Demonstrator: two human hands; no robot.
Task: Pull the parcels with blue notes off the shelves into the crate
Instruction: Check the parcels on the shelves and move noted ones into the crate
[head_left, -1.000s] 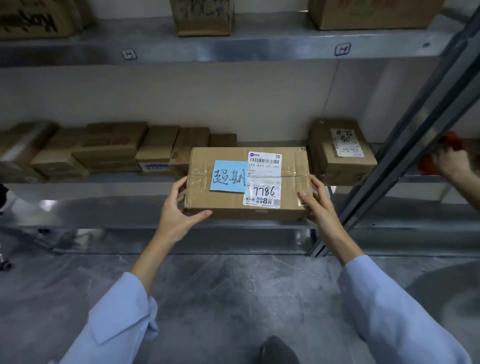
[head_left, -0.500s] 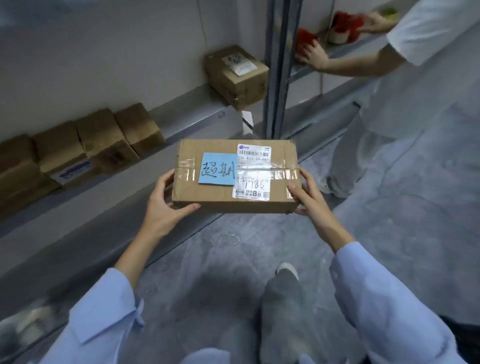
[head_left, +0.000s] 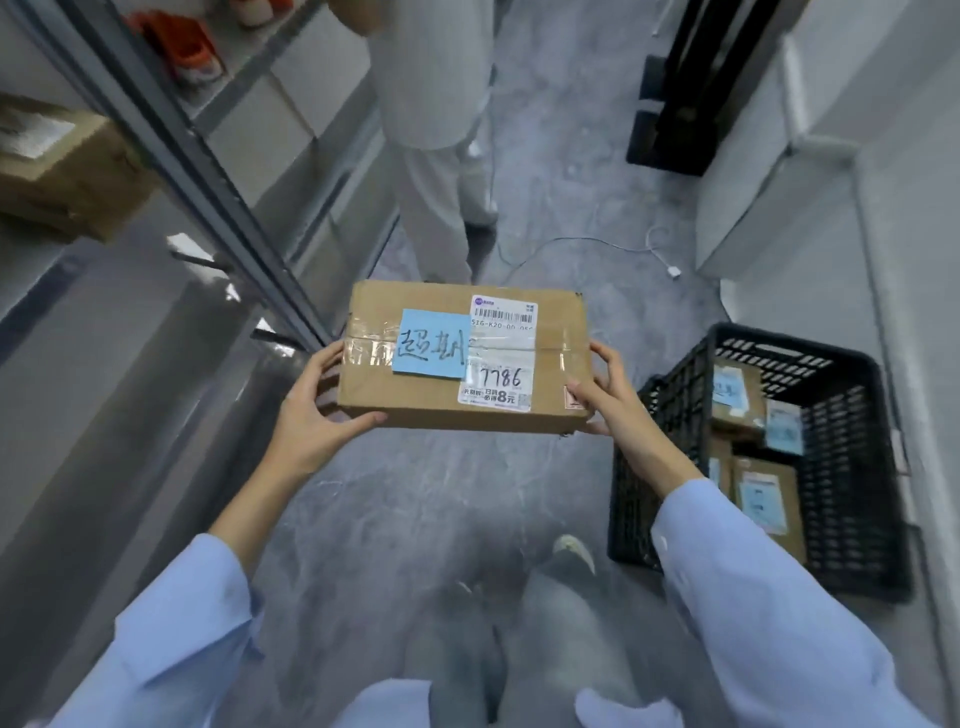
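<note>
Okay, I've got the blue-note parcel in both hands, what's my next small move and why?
Probably swing the parcel rightward over the black crate and lower it in. Both hands hold it above bare floor, left of the crate.

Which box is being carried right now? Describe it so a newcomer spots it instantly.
Start at the black crate on the floor at right; just left of it, above the grey floor, the left hand and right hand hold a flat brown parcel by its ends. Unlike the parcels already in the crate, it is in the air, with a blue note beside a white label marked 7786.
</note>
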